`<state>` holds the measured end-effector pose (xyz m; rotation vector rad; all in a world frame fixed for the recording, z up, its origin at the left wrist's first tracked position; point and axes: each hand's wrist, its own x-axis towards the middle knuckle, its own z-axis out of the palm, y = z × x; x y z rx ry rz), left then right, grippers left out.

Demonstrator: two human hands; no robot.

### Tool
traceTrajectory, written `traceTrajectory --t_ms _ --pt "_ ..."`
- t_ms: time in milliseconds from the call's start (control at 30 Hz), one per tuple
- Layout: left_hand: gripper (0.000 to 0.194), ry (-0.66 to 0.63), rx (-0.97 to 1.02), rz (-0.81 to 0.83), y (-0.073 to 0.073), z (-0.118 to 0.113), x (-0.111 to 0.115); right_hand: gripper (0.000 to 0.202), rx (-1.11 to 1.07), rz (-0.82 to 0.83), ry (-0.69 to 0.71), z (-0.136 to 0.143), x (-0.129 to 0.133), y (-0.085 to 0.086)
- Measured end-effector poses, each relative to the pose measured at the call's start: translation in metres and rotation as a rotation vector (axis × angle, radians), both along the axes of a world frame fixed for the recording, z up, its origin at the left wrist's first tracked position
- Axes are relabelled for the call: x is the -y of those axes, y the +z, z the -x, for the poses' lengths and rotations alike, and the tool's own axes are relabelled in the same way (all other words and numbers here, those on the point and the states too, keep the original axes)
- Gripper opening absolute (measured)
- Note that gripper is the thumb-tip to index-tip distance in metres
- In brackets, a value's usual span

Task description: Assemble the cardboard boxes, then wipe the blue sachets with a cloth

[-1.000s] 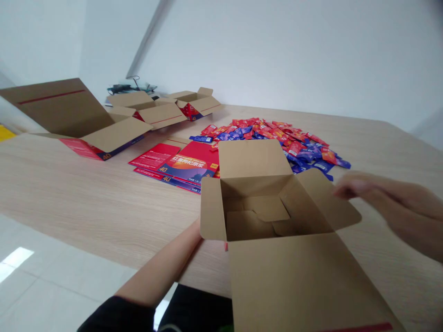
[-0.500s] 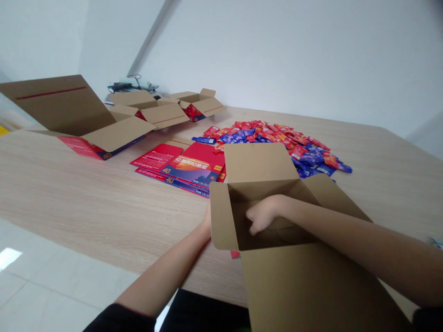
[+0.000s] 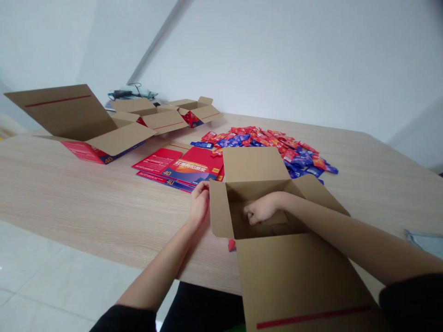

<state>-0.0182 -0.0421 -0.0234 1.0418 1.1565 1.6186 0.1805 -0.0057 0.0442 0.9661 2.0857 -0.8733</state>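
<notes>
An open cardboard box point(image 3: 256, 168) stands before me, its brown flaps spread outward. Inside it, my right hand point(image 3: 261, 210) is curled into a loose fist low near the bottom panels; I see nothing in it. My left hand point(image 3: 200, 203) is outside, close against the box's left flap. Its fingers are bent, and the tips are partly hidden by that flap, so what they grip cannot be made out. A small red piece point(image 3: 231, 245) shows beneath the box's near left corner. Just beyond my left hand lie flat red and blue printed cartons point(image 3: 194, 163), stacked.
Behind the box spreads a pile of red and blue sachets point(image 3: 270, 136). Another opened box point(image 3: 86, 150) stands at left, with two more boxes point(image 3: 162, 121) behind it. A pale cloth-like item point(image 3: 424, 242) lies at right. The wooden table point(image 3: 166, 212) ends at my lap.
My left hand shows more fully beside the flap, its fingers bent. My right hand stays inside the box, a little more curled. The view has shifted slightly; the near flap's red strip now shows.
</notes>
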Motion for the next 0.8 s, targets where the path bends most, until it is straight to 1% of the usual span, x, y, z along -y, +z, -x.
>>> traceTrajectory --t_ms 33,67,100,167,200,233,267,300,333,367,400,433,467,500,533,567,633,667,733,767,800 --pt "0.011 0.032 -0.004 -0.031 0.008 0.009 -0.001 0.038 -0.048 -0.014 -0.025 -0.011 0.006 0.014" --pt "0.012 0.071 -0.026 -0.082 0.019 0.018 0.000 0.043 -0.097 -0.039 -0.051 -0.025 0.015 0.028" --pt "0.014 0.114 -0.057 -0.142 0.033 0.026 0.003 0.045 -0.148 -0.057 -0.088 -0.041 0.026 0.041" --pt "0.018 0.183 -0.285 -0.373 0.068 0.035 0.020 0.051 -0.293 -0.069 -0.234 -0.072 0.054 0.061" --pt "0.020 0.167 -0.440 -0.466 0.085 0.035 0.032 0.056 -0.292 -0.080 -0.278 -0.086 0.069 0.066" --pt "0.023 0.080 -0.604 -0.546 0.101 0.031 0.045 0.057 -0.276 -0.116 -0.310 -0.097 0.083 0.067" --pt "0.025 -0.112 -0.782 -0.598 0.114 0.023 0.059 0.055 -0.263 -0.170 -0.337 -0.105 0.096 0.064" --pt "0.026 -0.329 -0.963 -0.600 0.122 0.013 0.072 0.053 -0.270 -0.221 -0.350 -0.109 0.107 0.057" --pt "0.024 -0.490 -1.146 -0.571 0.125 0.001 0.083 0.048 -0.286 -0.278 -0.353 -0.110 0.115 0.048" --pt "0.028 -0.585 -1.319 -0.541 0.123 -0.013 0.091 0.040 -0.303 -0.347 -0.344 -0.109 0.122 0.037" --pt "0.032 -0.651 -1.482 -0.483 0.117 -0.026 0.096 0.030 -0.316 -0.428 -0.328 -0.107 0.126 0.026" --pt "0.029 -0.704 -1.621 -0.410 0.110 -0.037 0.099 0.021 -0.317 -0.514 -0.308 -0.104 0.129 0.016" --pt "0.024 -0.748 -1.722 -0.343 0.102 -0.048 0.099 0.013 -0.308 -0.599 -0.288 -0.102 0.132 0.007" --pt "0.016 -0.765 -1.774 -0.311 0.096 -0.056 0.097 0.008 -0.291 -0.674 -0.275 -0.103 0.135 0.001" --pt "0.008 -0.776 -1.795 -0.304 0.093 -0.063 0.094 0.006 -0.275 -0.730 -0.270 -0.105 0.138 -0.002" --pt "0.004 -0.772 -1.782 -0.335 0.092 -0.068 0.090 0.007 -0.264 -0.773 -0.277 -0.111 0.142 -0.002" --pt "0.007 -0.697 -1.690 -0.503 0.099 -0.076 0.083 0.011 -0.255 -0.837 -0.325 -0.130 0.148 0.005" --pt "0.011 -0.620 -1.625 -0.616 0.104 -0.079 0.079 0.012 -0.251 -0.867 -0.365 -0.143 0.150 0.011" --pt "0.025 -0.404 -1.455 -0.847 0.112 -0.083 0.072 0.014 -0.223 -0.934 -0.473 -0.175 0.147 0.028" --pt "0.031 -0.287 -1.352 -0.935 0.114 -0.086 0.067 0.015 -0.190 -0.973 -0.536 -0.193 0.142 0.037" --pt "0.033 -0.198 -1.240 -0.987 0.112 -0.089 0.063 0.017 -0.138 -1.023 -0.600 -0.211 0.134 0.046"
